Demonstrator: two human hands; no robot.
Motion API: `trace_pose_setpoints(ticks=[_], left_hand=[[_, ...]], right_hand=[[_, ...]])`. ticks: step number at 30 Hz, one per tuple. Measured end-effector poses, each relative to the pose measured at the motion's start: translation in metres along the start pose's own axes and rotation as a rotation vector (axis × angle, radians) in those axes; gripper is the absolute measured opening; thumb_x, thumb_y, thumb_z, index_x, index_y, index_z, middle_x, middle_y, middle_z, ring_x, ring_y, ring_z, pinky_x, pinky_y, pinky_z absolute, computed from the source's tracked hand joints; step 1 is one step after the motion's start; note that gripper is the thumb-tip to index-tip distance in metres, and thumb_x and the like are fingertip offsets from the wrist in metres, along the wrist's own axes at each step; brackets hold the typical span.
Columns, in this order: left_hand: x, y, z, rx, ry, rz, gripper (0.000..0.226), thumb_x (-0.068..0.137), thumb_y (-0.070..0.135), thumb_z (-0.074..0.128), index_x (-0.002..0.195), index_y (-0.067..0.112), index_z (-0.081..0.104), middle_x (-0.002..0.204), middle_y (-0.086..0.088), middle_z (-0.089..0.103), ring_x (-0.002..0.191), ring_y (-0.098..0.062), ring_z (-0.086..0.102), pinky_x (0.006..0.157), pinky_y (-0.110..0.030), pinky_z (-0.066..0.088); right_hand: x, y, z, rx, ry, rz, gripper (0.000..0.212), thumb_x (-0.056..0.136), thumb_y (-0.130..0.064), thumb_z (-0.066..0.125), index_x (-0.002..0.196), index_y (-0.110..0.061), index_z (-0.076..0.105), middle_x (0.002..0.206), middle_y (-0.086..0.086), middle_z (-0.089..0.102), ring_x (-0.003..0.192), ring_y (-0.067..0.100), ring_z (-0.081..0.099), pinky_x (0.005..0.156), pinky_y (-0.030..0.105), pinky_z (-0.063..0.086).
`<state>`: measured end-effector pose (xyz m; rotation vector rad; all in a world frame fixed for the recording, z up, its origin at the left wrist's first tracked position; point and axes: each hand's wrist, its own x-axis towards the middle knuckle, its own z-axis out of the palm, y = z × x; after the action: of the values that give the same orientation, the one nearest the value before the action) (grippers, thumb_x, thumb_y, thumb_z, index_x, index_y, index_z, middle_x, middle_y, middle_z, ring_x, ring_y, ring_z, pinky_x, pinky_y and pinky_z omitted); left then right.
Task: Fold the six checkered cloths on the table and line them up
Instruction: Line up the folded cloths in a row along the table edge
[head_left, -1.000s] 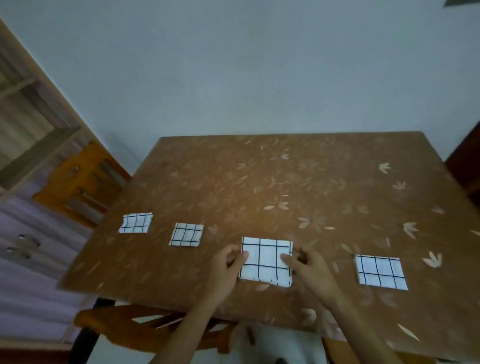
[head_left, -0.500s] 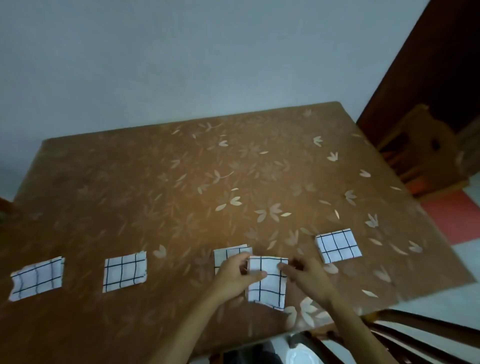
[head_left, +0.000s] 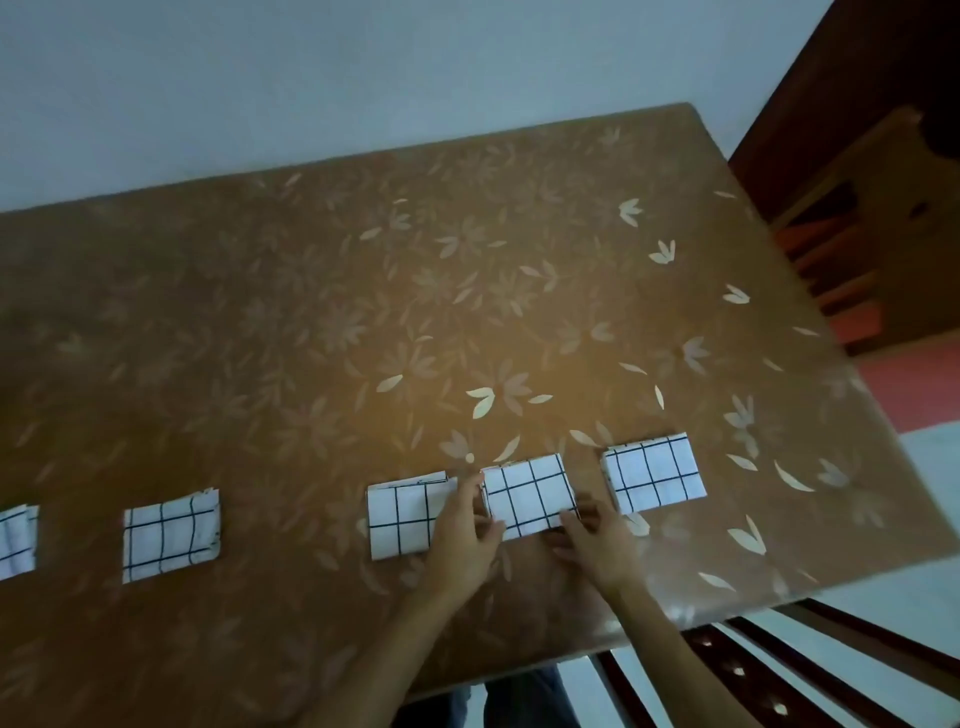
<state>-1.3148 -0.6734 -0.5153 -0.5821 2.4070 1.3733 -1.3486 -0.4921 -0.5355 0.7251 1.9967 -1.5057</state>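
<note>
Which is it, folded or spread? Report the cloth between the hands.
Folded. The cloth lies as a small, neat rectangle, with the left hand and right hand at its edges.
</note>
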Motion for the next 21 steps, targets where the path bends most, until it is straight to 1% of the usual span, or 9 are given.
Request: trace_pose_setpoints(ticks=[1, 3, 7, 10, 13, 15, 17, 19, 21], left_hand=[[-0.003, -0.001, 0.006, 0.019, 0.003, 0.021, 0.057, 0.091, 0.017, 0.069, 0.140, 0.028, 0.043, 0.128, 0.010, 0.055, 0.102, -0.003, 0.062, 0.088, -0.022, 0.054], [-0.008, -0.005, 0.015, 0.067, 0.019, 0.049, 0.052, 0.090, 0.017, 0.069, 0.137, 0.028, 0.047, 0.132, 0.012, 0.051, 0.109, -0.003, 0.059, 0.092, -0.018, 0.050], [-0.010, -0.007, 0.021, 0.129, 0.061, 0.063, 0.048, 0.089, 0.017, 0.069, 0.132, 0.030, 0.050, 0.133, 0.014, 0.052, 0.110, -0.001, 0.058, 0.083, -0.003, 0.041], [-0.008, -0.003, 0.024, 0.130, 0.100, 0.094, 0.043, 0.090, 0.017, 0.068, 0.129, 0.027, 0.052, 0.129, 0.011, 0.055, 0.107, -0.006, 0.060, 0.086, -0.012, 0.049], [-0.008, 0.001, 0.030, 0.208, 0.198, 0.121, 0.037, 0.090, 0.019, 0.069, 0.123, 0.025, 0.056, 0.130, 0.006, 0.054, 0.112, -0.013, 0.059, 0.089, -0.021, 0.050], [-0.009, 0.003, 0.037, 0.328, 0.230, 0.146, 0.038, 0.087, 0.020, 0.072, 0.123, 0.022, 0.058, 0.139, 0.001, 0.049, 0.130, -0.020, 0.047, 0.100, -0.023, 0.041], [-0.010, 0.005, 0.044, 0.441, 0.211, 0.156, 0.043, 0.087, 0.027, 0.072, 0.127, 0.023, 0.058, 0.149, -0.002, 0.039, 0.141, -0.022, 0.031, 0.106, -0.028, 0.035], [-0.011, 0.006, 0.051, 0.478, 0.160, 0.108, 0.050, 0.088, 0.035, 0.070, 0.135, 0.027, 0.052, 0.155, -0.002, 0.030, 0.146, -0.023, 0.025, 0.112, -0.037, 0.038], [-0.012, 0.007, 0.055, 0.497, 0.114, 0.062, 0.055, 0.090, 0.036, 0.068, 0.140, 0.031, 0.046, 0.158, -0.002, 0.026, 0.146, -0.022, 0.024, 0.114, -0.041, 0.040]], right_hand=[[0.003, 0.004, -0.003, -0.180, 0.021, -0.049, 0.026, 0.094, -0.026, 0.063, 0.114, -0.011, 0.057, 0.096, 0.010, 0.071, 0.083, 0.022, 0.072, 0.073, 0.041, 0.061], [0.003, 0.008, -0.009, -0.487, 0.049, -0.142, 0.033, 0.093, -0.041, 0.060, 0.116, -0.018, 0.053, 0.101, 0.004, 0.068, 0.090, 0.020, 0.067, 0.083, 0.037, 0.056], [-0.003, 0.010, -0.020, -0.610, 0.027, -0.196, 0.042, 0.094, -0.048, 0.056, 0.122, -0.020, 0.044, 0.100, 0.005, 0.066, 0.093, 0.022, 0.065, 0.079, 0.026, 0.044], [0.000, 0.009, -0.035, -0.601, 0.082, -0.261, 0.028, 0.094, -0.048, 0.054, 0.112, -0.026, 0.048, 0.091, 0.002, 0.067, 0.085, 0.021, 0.066, 0.074, 0.032, 0.052], [0.008, 0.001, -0.057, -0.492, 0.249, -0.426, 0.013, 0.094, -0.030, 0.060, 0.105, -0.023, 0.058, 0.096, 0.000, 0.066, 0.087, 0.020, 0.065, 0.076, 0.037, 0.054], [0.022, -0.002, -0.072, -0.545, 0.410, -0.558, 0.020, 0.090, -0.021, 0.066, 0.109, -0.017, 0.062, 0.110, 0.005, 0.060, 0.100, 0.026, 0.058, 0.082, 0.037, 0.050], [0.039, -0.003, -0.088, -0.639, 0.511, -0.555, 0.032, 0.088, -0.031, 0.067, 0.116, -0.015, 0.062, 0.125, 0.013, 0.053, 0.111, 0.032, 0.050, 0.089, 0.044, 0.045], [0.053, -0.002, -0.099, -0.688, 0.512, -0.511, 0.048, 0.084, -0.044, 0.063, 0.121, -0.015, 0.060, 0.132, 0.016, 0.049, 0.115, 0.035, 0.047, 0.091, 0.047, 0.044], [0.060, 0.001, -0.103, -0.708, 0.465, -0.478, 0.052, 0.082, -0.044, 0.067, 0.124, -0.016, 0.059, 0.135, 0.015, 0.048, 0.116, 0.036, 0.047, 0.091, 0.047, 0.043]])
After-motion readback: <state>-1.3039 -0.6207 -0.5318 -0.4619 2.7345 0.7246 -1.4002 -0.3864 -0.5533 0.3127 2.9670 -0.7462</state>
